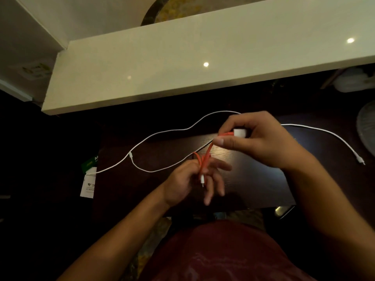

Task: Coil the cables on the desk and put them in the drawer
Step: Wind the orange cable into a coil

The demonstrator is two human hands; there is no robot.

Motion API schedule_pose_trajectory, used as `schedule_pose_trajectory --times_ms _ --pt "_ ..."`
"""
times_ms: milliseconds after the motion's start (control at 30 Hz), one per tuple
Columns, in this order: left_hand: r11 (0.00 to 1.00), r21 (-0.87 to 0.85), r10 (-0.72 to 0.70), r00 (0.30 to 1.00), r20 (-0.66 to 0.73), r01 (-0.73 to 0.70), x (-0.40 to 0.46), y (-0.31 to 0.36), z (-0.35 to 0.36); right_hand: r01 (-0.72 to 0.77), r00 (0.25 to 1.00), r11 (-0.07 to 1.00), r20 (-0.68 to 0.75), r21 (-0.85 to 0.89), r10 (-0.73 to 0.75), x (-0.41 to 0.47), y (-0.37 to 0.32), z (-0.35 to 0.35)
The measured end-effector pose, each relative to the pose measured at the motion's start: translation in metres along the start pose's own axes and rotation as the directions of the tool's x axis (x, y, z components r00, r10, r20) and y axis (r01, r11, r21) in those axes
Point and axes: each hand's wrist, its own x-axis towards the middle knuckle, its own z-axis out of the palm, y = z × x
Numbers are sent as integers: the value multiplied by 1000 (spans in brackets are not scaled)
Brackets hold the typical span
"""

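Above the desk (253, 179), the left hand (188, 179) pinches orange cable (208, 153) loops, spare fingers spread; the right hand (261, 138) grips its white plug (239, 132), keeping tension for coiling.

This looks like a reception or service spot in a shop or office, dimly lit. A dark wood-grain counter (233, 179) sits below a raised, glossy cream ledge (203, 63) that mirrors ceiling spotlights. Patterned marble floor (182, 7) lies beyond it, and a printed card (88, 186) rests at the left.
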Motion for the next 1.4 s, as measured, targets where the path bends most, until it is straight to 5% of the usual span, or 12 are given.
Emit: schedule_pose_trajectory --times_ms 233,333,433,633,767,900,1167,1400 --pt "987 -161 62 975 214 -27 -4 12 13 -85 993 956 -50 282 104 9 32 -1" --pt "986 -153 90 978 189 -61 -7 20 15 -163 986 928 24 334 165 7 55 15" --pt "988 -99 128 990 56 -122 -7 28 12 -226 973 943 89 243 211 2 65 29" --pt "976 -116 143 945 -293 -184 -2 23 1 -249 933 968 -268 -1 240 -10 54 24" --pt "962 -95 184 864 -468 -257 6 20 -4 -190 963 977 -212 -96 167 -20 23 33" --pt "961 -69 197 841 -504 -267 11 15 0 -173 985 936 -58 -306 163 -21 13 69" --pt "974 205 191 833 -520 -95 10 3 -2 -99 993 756 -115 -647 32 -15 14 84" --pt "1000 12 30 827 -562 -28 15 0 -16 -206 972 884 -191 -419 136 -15 17 88"
